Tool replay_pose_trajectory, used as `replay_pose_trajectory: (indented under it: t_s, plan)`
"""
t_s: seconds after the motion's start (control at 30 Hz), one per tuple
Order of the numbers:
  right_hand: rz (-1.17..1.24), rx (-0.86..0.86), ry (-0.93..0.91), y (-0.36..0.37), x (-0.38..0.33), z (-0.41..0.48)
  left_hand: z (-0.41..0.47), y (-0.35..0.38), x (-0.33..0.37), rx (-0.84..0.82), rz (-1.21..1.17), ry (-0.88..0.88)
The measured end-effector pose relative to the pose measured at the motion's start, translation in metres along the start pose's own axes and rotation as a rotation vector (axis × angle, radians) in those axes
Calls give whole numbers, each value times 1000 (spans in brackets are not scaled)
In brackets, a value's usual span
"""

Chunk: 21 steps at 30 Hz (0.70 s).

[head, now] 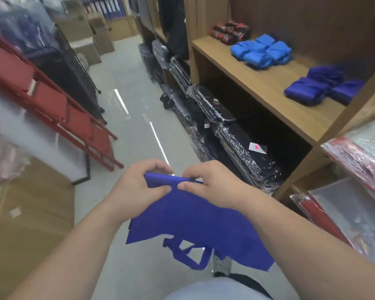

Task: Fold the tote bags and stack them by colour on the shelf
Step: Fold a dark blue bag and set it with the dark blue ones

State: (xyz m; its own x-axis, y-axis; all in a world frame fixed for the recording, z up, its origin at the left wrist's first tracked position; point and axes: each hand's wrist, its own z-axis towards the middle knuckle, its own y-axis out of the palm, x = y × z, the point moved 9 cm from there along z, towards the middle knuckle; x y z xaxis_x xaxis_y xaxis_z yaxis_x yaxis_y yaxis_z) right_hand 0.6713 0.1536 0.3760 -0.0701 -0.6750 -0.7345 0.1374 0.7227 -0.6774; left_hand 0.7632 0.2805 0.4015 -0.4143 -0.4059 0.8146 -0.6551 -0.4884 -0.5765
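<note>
A royal-blue tote bag (pixel 193 221) hangs in front of me, its handles dangling at the bottom. My left hand (pixel 139 187) pinches its folded top edge on the left. My right hand (pixel 212 185) pinches the same edge just to the right, thumbs almost touching. On the wooden shelf (pixel 268 87) at upper right lie folded bags in groups: light blue ones (pixel 261 50), royal-blue ones (pixel 323 87) nearer me, and red-and-black ones (pixel 231 32) at the back.
Plastic-wrapped black goods (pixel 225 126) line the floor under the shelf. Red folding chairs (pixel 52 100) lean at the left. Cardboard boxes (pixel 26 224) stand at lower left. Wrapped red items (pixel 355 161) fill the rack at right. A grey floor aisle (pixel 128 94) runs ahead.
</note>
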Motion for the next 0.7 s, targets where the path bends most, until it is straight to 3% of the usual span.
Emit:
replay_pose_trajectory:
  t_s: [0.27, 0.47, 0.7]
  plan:
    - [-34, -14, -71, -75, 52, 101, 124, -19, 13, 114, 15, -67]
    - [-88, 63, 57, -116, 141, 125, 197, -45, -7, 172, -64, -149]
    - [-74, 326, 343, -175, 235, 122, 306, -73, -41, 164, -157, -125]
